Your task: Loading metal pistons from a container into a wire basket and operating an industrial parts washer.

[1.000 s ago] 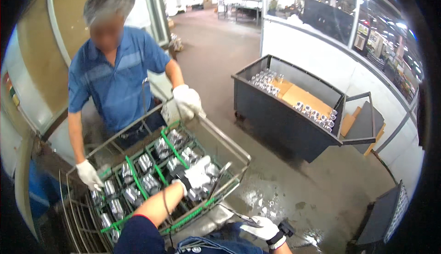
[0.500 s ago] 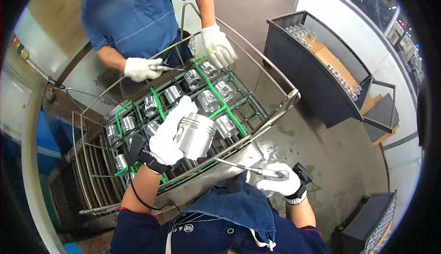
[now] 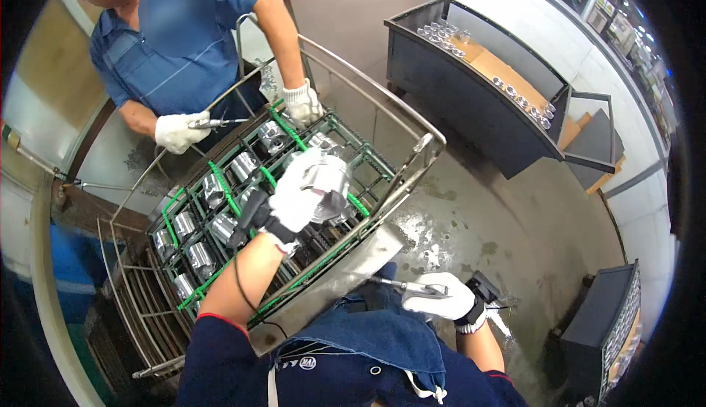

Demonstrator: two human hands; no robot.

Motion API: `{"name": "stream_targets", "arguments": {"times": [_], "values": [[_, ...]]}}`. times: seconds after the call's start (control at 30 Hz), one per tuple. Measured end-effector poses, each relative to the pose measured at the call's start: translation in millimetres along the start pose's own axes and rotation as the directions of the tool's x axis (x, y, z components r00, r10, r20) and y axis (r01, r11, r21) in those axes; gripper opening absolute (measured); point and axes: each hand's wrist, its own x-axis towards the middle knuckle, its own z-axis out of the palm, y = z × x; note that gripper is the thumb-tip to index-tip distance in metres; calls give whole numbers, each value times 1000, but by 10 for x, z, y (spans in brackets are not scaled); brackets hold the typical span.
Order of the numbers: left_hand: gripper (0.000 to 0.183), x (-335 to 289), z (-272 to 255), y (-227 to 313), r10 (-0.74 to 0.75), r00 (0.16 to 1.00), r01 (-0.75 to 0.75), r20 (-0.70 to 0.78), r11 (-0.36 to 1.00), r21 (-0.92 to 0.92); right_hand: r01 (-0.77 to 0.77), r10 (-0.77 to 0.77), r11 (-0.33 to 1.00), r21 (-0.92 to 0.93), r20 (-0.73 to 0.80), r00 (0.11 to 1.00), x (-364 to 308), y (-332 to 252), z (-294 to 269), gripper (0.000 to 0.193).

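Left hand: while your forearm is reaching up over the wire basket [image 3: 412, 179], your gloved left hand [image 3: 298, 200] is gripping a shiny metal cylinder [image 3: 326, 183] above the green racks [image 3: 220, 179].
Right hand: your right hand [image 3: 441, 297] is hanging low, clenching a thin metal tool [image 3: 401, 285].
Co-worker: a hand [image 3: 176, 131] is gripping pliers.

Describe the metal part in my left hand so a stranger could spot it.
Find the steel wire cart with green-railed racks. Above its middle, the white-gloved left hand grips a shiny silver metal cylinder. It is the only one lifted out; the others sit in rack slots.
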Motion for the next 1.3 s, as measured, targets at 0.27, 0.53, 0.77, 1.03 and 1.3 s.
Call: {"name": "stream_targets", "arguments": {"times": [0.27,0.53,0.77,1.03,1.3], "values": [[38,541,950,-1003,-358,900,207,248,853,479,-208,12,907,-366,-471,882,72,418,-229,30],[31,429,744,-666,-188,940,-151,283,516,843,-202,0,850,-486,-383,924,633,587,-493,40],[83,3,638,-565,-433,860,-197,269,206,959,-77,21,990,-117,-419,908,1110,1545,-567,38],[64,161,416,-336,-591,785,51,185,360,932,131,-129,991,1,-179,975,773,745,-310,43],[32,114,160,-808,-571,784,324,243,710,625,159,-4,902,401,-360,933,888,984,-233,41]]}}
